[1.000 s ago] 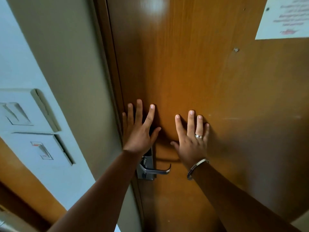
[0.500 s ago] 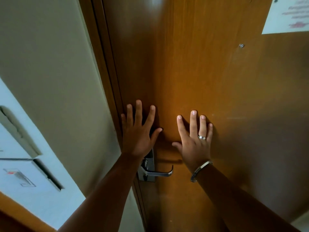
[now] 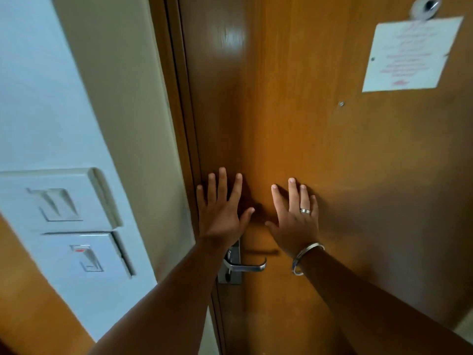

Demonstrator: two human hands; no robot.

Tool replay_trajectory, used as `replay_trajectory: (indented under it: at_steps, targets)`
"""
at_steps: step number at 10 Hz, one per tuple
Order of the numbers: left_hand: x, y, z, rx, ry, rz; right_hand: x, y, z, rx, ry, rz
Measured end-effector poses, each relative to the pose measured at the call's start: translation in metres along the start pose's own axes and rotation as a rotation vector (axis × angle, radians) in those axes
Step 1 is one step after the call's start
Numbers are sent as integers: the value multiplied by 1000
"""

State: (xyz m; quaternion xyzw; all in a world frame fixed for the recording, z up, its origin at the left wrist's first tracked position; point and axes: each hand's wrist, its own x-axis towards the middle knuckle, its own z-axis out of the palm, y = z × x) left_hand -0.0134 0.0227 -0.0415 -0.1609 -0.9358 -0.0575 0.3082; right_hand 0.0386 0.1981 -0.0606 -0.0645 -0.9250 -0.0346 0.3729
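A brown wooden door (image 3: 332,155) fills the view ahead. My left hand (image 3: 221,211) lies flat against it near its left edge, fingers straight and spread. Beside it, my right hand (image 3: 297,219) also presses flat on the door; it wears a ring and a metal bangle at the wrist. Just below the two hands a silver lever handle (image 3: 245,266) sticks out to the right from its lock plate. Neither hand touches the handle.
The door frame (image 3: 179,98) runs down the left of the door, with a pale wall beside it. Two white switch plates (image 3: 58,201) are on the wall at the left. A paper notice (image 3: 409,55) hangs at the door's upper right, under a peephole (image 3: 426,6).
Both hands stay flat on the door in the same spots. The view has tilted up and left, so the switch plates and more of the notice show again.
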Motion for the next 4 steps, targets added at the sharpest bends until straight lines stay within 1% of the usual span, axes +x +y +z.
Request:
replay_trajectory:
  at_steps: [1,2,3,4]
  targets:
    - [11,9,-28,-27,36,-41,21,4,-34,42,66,-10]
    - [36,17,-74,-13,120,-31,64,12,-85,7,151,5]
    - [61,18,-110,20,187,-26,103,24,-127,-72,223,-36]
    - [84,30,-144,34,257,-18,122,29,-155,-114,224,-86]
